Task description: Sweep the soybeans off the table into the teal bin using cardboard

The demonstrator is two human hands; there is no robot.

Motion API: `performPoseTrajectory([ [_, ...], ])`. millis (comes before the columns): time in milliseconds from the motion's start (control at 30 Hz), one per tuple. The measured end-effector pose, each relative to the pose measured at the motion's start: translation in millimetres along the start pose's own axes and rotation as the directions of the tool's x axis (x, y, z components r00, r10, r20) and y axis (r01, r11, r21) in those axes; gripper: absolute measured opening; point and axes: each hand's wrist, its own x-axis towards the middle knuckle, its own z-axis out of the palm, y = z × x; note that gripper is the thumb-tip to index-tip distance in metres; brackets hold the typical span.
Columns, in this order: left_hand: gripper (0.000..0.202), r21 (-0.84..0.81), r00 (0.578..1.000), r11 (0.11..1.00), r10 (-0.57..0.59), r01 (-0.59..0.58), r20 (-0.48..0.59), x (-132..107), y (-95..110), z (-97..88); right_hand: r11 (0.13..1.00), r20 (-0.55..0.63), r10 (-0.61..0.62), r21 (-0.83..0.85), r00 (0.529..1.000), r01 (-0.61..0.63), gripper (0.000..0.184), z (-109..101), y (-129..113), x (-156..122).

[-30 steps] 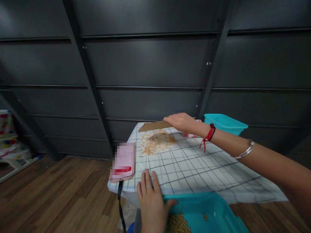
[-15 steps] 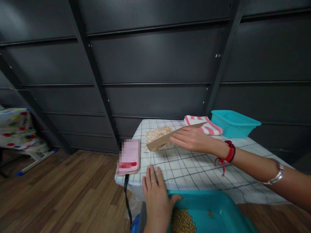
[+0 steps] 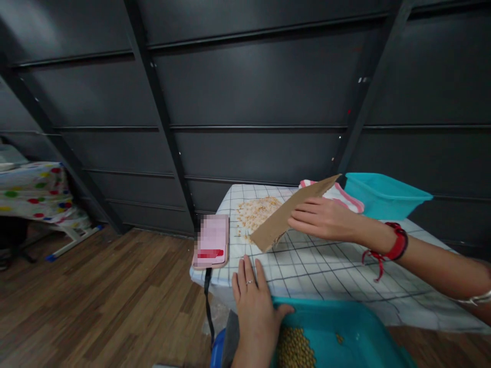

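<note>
My right hand (image 3: pixel 322 217) grips a flat piece of brown cardboard (image 3: pixel 293 212), which slants over the table with its lower left end close to the cloth. Beside it lies a spread pile of pale and yellow grains or beans (image 3: pixel 256 210); the cardboard hides part of it. With fingers stretched out, my left hand (image 3: pixel 255 306) rests at the table's front edge, its thumb by the rim of a teal tub (image 3: pixel 345 312). Round tan beans (image 3: pixel 295 347) lie in the tub's left part, and a few more sit apart near its middle.
A phone (image 3: pixel 211 240) with a black strap lies at the left edge of the checked tablecloth (image 3: pixel 314 271). Behind my right hand are a pink-striped towel (image 3: pixel 345 198) and a turquoise basin (image 3: pixel 387 197). A dark panelled wall (image 3: pixel 261 97) stands behind the table.
The cardboard has moved toward me and tilted, so more of its face shows and more of the pile is uncovered. My left hand stays in place; the view has shifted slightly.
</note>
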Motion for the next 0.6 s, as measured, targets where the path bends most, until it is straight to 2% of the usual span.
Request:
performPoseTrajectory([
  [133,0.090,-0.029,0.999,1.000,-0.003,0.004,0.033,1,-2,-2.8,0.997,-0.064,0.076,-0.008,0.995,-0.077,0.028,-2,3,0],
  [267,0.092,-0.026,0.999,1.000,-0.004,0.005,0.049,1,-3,-5.1,0.990,-0.075,0.143,0.025,0.987,-0.142,0.026,12,-5,17],
  [433,0.092,-0.025,0.998,1.000,-0.001,0.002,0.063,2,-3,-5.7,0.994,-0.170,0.107,0.052,0.980,-0.100,0.022,28,-15,31],
  [600,0.096,-0.014,0.998,1.000,-0.003,0.003,0.059,3,-2,-6.2,0.995,-0.166,0.083,0.074,0.983,-0.071,0.022,18,-9,14],
])
